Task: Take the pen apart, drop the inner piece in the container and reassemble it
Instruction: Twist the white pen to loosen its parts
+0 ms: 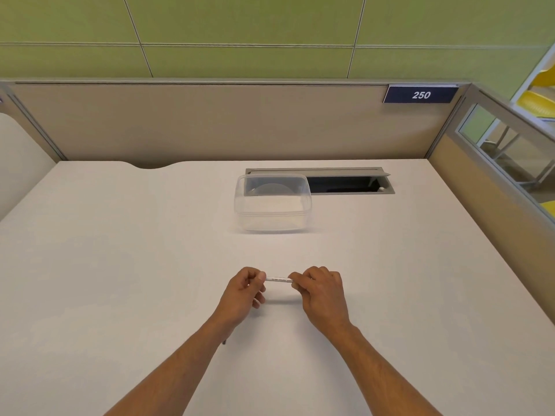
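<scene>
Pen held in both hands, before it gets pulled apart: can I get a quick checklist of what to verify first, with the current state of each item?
1. Left hand grips one end of the pen: ok.
2. Right hand grips the other end: ok.
3. Pen held level above the desk, barrel visible between the hands: ok.
4. Container is uncovered and upright, ready for the inner piece: ok.
5. Path from hands to container is free of objects: ok.
6. Pen fully assembled, nothing loosened: cannot tell, the ends are hidden by fingers.

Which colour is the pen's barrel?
White, with small dark print along the pen; head view.
</scene>
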### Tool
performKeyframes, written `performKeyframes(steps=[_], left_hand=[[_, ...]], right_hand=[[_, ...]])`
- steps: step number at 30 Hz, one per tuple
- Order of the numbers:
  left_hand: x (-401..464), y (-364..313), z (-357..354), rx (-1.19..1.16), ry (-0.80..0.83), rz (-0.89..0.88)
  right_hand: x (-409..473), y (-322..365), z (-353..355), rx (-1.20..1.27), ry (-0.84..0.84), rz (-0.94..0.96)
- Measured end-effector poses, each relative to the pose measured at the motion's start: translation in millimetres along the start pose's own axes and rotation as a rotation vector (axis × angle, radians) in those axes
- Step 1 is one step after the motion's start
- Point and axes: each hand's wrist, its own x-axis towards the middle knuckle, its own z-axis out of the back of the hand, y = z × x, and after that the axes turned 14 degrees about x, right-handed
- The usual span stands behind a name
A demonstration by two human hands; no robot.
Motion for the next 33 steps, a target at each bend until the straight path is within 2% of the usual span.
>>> performKeyframes(steps=[7,12,19,25,30,33], left_hand=[[3.5,-0.8,0.8,0.233,-0.055,-0.060],[1.5,-3.0,-0.8,0.283,-0.082,-0.048],[4.9,-5.3,2.0,0.104,-0.087,0.108],[2.6,-4.1,3.7,-0.013,-0.018,0.077],[1.8,0.5,3.1,0.040,-0.050,-0.051],[2.8,1.0,3.6,0.103,-0.045,-0.058]], right_hand=[[-1.8,1.4,0.0,-0.029,0.018,0.015],[-1.4,1.9,0.0,-0.031,0.023,0.025],[-1.2,0.4,1.0,-0.014,0.012,0.016],[-0.5,-2.3,0.9,-0.003,0.006,-0.001],[-0.6,-2.9,0.3,-0.002,0.005,-0.005],[-1.9,-4.1,1.0,-0.005,0.007,-0.001]])
